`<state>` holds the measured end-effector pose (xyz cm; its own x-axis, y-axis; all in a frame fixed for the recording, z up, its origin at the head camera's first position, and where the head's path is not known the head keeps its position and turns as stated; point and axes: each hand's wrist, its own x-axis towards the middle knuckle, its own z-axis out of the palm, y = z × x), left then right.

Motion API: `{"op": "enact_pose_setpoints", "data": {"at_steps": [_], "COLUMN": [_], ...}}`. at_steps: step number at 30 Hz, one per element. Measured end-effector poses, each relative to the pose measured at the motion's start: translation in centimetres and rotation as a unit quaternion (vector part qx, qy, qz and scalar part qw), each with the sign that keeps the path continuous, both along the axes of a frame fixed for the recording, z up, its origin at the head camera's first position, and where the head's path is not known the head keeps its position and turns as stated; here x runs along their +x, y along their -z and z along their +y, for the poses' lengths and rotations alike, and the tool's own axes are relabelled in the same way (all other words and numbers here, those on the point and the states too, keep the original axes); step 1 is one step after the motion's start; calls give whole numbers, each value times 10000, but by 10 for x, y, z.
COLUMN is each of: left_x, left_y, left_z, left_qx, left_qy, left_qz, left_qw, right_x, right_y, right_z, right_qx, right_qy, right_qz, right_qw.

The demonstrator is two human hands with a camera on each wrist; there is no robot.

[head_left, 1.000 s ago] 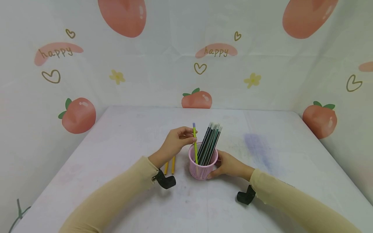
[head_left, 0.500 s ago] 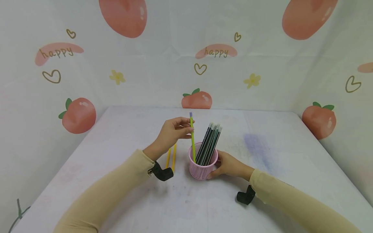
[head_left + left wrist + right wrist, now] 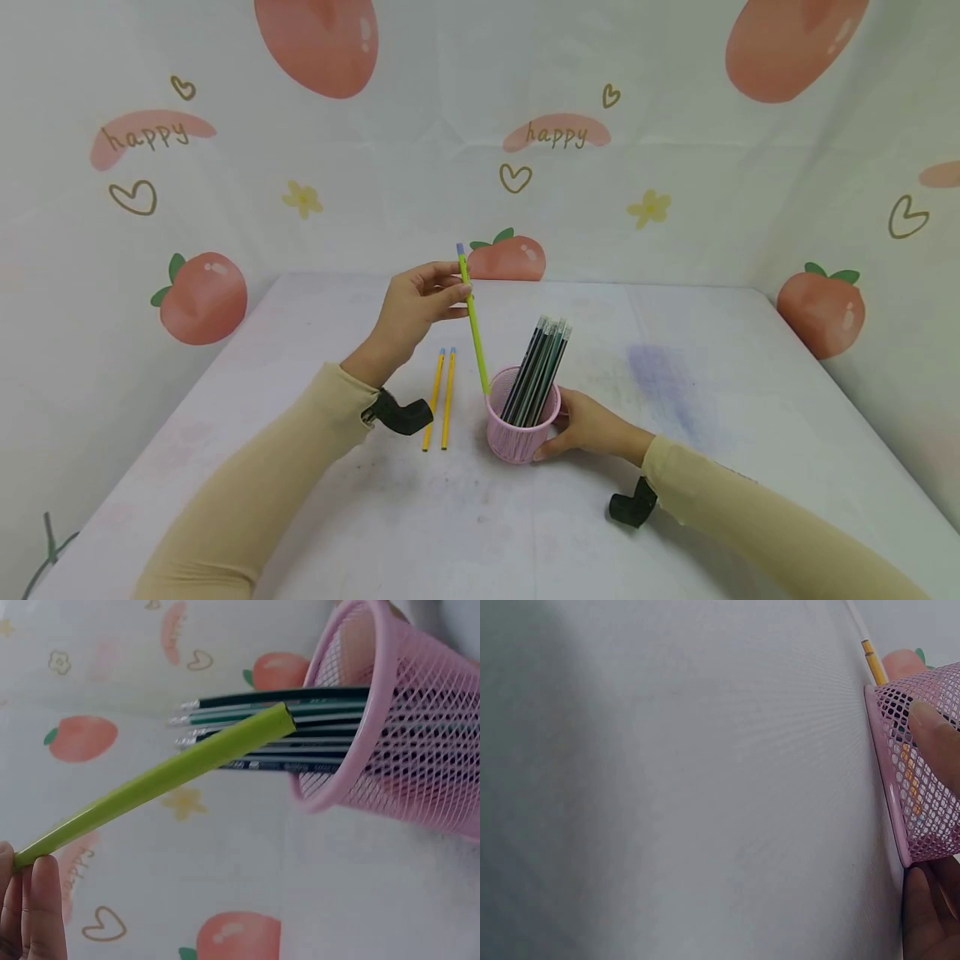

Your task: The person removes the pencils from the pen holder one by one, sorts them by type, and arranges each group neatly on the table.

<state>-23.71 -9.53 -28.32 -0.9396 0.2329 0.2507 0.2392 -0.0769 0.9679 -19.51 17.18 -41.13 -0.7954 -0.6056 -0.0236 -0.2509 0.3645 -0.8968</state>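
My left hand (image 3: 415, 307) pinches a yellow-green pencil (image 3: 475, 333) near its purple-tipped upper end. In the head view the pencil tilts, its lower end by the left rim of a pink mesh pencil cup (image 3: 517, 442); the left wrist view shows that flat end (image 3: 281, 720) outside the cup's mouth. Several dark green and black pencils (image 3: 536, 375) lean to the right inside the cup. From the right, my right hand (image 3: 592, 425) holds the cup low down, its thumb (image 3: 934, 739) on the mesh in the right wrist view.
Two yellow pencils (image 3: 447, 400) with blue ends lie side by side on the white table (image 3: 480, 533), left of the cup. A printed white cloth (image 3: 420, 167) hangs behind and around the table. Each wrist carries a black camera mount (image 3: 633, 504).
My left hand has risen and moved left, drawing the yellow-green pencil up out of the cup. The two yellow pencils show more fully now. My right hand and the cup have stayed put.
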Motion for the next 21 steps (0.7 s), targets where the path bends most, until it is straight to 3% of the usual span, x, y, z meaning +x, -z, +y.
{"op": "enact_pose_setpoints", "data": {"at_steps": [9, 15, 21], "left_x": [-17, -24, -30], "left_y": [1, 12, 24], "left_z": [-19, -31, -39], "left_qx": [-148, -680, -1394], "left_qy": [-386, -556, -523], "left_qz": [-231, -482, -561], "left_qw": [9989, 9950, 9873], "right_x": [0, 0, 0], "right_y": [1, 1, 1], "right_z": [0, 0, 0], "right_qx": [-44, -45, -7], "right_qy": [-28, -37, -52], "right_qz": [22, 24, 46], "right_qw": [10000, 10000, 10000]}}
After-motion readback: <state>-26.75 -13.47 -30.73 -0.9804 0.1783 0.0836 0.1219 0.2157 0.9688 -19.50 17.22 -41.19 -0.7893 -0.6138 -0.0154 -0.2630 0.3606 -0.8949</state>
